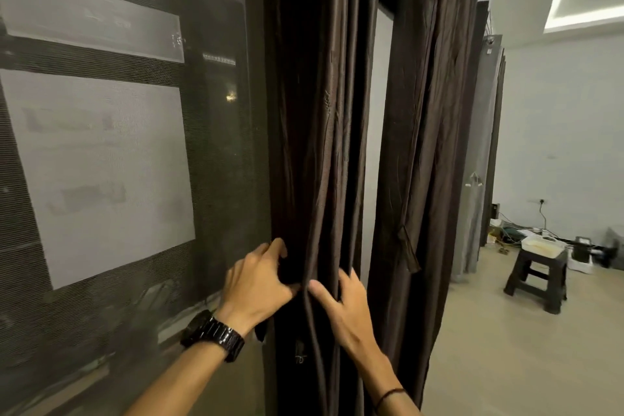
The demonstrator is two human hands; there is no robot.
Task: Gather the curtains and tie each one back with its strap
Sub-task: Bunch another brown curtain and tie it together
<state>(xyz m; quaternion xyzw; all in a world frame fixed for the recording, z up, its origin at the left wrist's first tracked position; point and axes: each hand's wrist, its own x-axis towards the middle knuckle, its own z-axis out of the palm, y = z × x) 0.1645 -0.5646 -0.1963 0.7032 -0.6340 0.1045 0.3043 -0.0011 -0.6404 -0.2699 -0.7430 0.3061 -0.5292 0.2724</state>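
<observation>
Likely, since the left hand [260, 277] grips folds of the curtain [314, 145] just right of the window screen [101, 162] and the right hand [341, 300] clasps its side farther from that screen, slack pleats could slip free before strapping.

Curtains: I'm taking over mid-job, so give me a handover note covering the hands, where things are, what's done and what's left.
The left hand grips the folds of the near curtain from its left side; the right hand grips them from the right.
The second curtain hangs further right, with its strap dangling loose.
Done: the near curtain is bunched between the hands.
Left: tie both curtains. The near curtain's own tie is not clearly visible.
</observation>
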